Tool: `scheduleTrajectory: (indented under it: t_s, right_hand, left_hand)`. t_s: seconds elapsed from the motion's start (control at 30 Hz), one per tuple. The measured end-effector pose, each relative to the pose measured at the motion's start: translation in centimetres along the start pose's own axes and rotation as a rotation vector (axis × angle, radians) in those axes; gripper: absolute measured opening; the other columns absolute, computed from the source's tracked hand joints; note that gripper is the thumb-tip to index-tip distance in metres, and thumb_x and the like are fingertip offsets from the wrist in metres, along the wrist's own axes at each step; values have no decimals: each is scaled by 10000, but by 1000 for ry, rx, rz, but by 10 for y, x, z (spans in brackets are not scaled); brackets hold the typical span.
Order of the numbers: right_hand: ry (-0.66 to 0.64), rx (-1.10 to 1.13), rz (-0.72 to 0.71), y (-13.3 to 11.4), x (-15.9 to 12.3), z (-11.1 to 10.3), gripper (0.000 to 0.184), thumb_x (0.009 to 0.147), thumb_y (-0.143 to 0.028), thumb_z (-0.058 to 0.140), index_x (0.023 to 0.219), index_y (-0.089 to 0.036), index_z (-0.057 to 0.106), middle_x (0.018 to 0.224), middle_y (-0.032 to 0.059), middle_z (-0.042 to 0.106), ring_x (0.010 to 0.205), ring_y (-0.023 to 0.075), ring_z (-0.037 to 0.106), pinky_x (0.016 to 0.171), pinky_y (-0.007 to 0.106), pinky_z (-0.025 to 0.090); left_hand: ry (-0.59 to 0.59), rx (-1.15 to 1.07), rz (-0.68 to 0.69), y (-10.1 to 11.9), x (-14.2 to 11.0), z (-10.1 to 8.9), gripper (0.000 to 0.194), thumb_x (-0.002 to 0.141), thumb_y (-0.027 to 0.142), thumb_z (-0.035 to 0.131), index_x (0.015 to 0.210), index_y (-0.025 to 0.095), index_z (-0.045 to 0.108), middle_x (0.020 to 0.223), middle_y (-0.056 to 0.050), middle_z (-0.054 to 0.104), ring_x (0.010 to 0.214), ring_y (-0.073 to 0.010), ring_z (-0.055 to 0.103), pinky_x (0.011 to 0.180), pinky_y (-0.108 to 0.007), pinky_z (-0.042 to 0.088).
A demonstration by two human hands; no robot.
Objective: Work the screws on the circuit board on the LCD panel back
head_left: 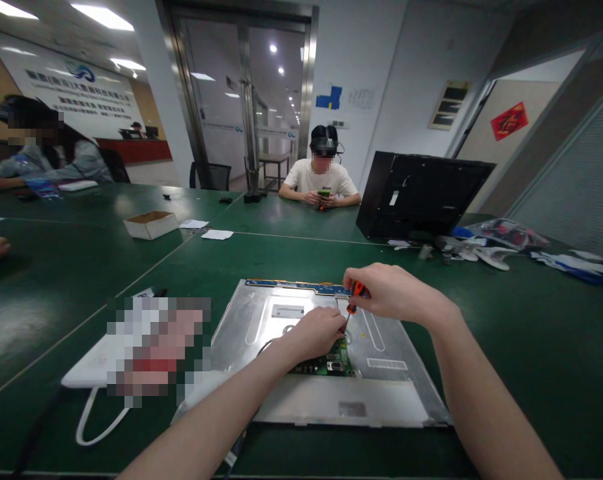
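Note:
A flat silver metal panel [396, 393], which looks like the back of a display screen, lies in front of me on the green table. On it sits a green circuit board [321, 365], partly covered by my left hand. My right hand [381, 287] grips an orange and black screwdriver [357, 291], its shaft pointing down to the board's far right corner. At that corner, beside the shaft, my left hand [319, 332] has its fingers bent together near the screwdriver tip; what they hold is hidden. A blue strip board [291, 287] runs along the panel's far edge.
A white device [91, 360] with a white cable lies left of the panel. Farther off are an open cardboard box [151, 225], paper slips [217, 235] and a large black monitor casing [426, 193]. Gloves and plastic bags [511, 233] lie at right. People sit opposite and at left.

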State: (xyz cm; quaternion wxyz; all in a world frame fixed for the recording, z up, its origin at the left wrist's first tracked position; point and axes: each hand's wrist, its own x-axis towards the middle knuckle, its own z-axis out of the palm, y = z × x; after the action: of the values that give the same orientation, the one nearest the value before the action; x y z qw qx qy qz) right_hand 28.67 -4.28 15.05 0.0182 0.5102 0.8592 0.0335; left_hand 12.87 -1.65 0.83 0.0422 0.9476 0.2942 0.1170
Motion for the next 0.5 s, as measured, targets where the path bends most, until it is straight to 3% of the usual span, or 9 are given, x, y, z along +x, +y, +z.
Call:
scheduleTrajectory:
  t_s: [0.27,0.5]
  right_hand:
    - [14,-67,77,-4,0,-2,292,861,-506,538,874,-230,633,798,47,682,706,197,619,534,267,301]
    - [-8,-15,15,-3,-3,-3,148,828,-298,560,949,-230,613,832,32,691,723,183,629,538,263,315]
  left_hand:
    - [-3,-21,-29,2,0,0,61,889,210,575,869,165,611,923,-54,659,853,-211,620,719,-303,447]
    - [-18,-27,-29,4,1,-5,58,882,190,569,862,159,614,907,-60,657,850,-212,620,705,-298,443]
